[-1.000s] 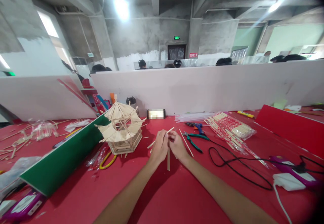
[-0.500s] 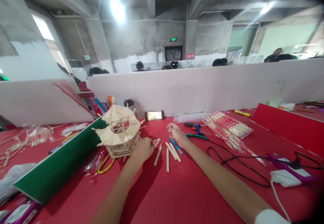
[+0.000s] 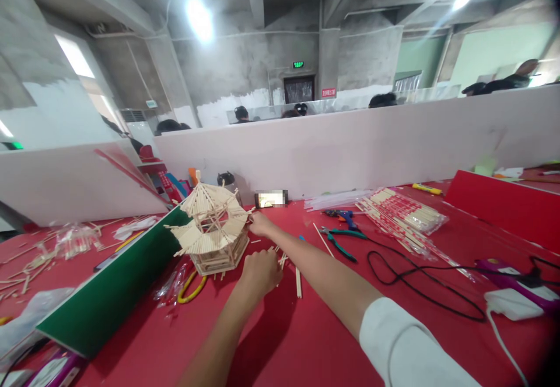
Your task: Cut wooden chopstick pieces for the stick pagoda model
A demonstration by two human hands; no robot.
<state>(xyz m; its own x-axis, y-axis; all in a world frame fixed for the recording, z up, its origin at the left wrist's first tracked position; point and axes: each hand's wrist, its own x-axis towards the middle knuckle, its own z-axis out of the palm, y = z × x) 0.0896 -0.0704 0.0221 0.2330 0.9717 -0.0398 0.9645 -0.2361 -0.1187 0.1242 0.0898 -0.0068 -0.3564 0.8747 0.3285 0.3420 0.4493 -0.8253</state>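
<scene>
A model pavilion (image 3: 214,221) built of pale wooden sticks stands left of centre, with a layered roof. My right hand (image 3: 259,225) is stretched across to its right side, fingers drawn together at a projecting roof corner; whether they touch it, or what they pinch, is too small to make out. Nearer me, my left hand (image 3: 262,267) is curled closed above the table, just right of the pavilion's base; its grip is hidden. Short sticks (image 3: 298,283) lie beside it, some partly covered by my hands and right forearm.
Green-handled pliers (image 3: 343,241), a blue glue gun (image 3: 343,218) with a black cable and bagged sticks (image 3: 402,221) lie to the right. A green board (image 3: 109,282) stands at left, a red board (image 3: 503,212) at right. A phone (image 3: 271,199) leans against the white partition (image 3: 350,148).
My right hand has swung left from above the blue strip to the pavilion's right side. My left hand has shifted slightly right and nearer me. The whole view has turned a little.
</scene>
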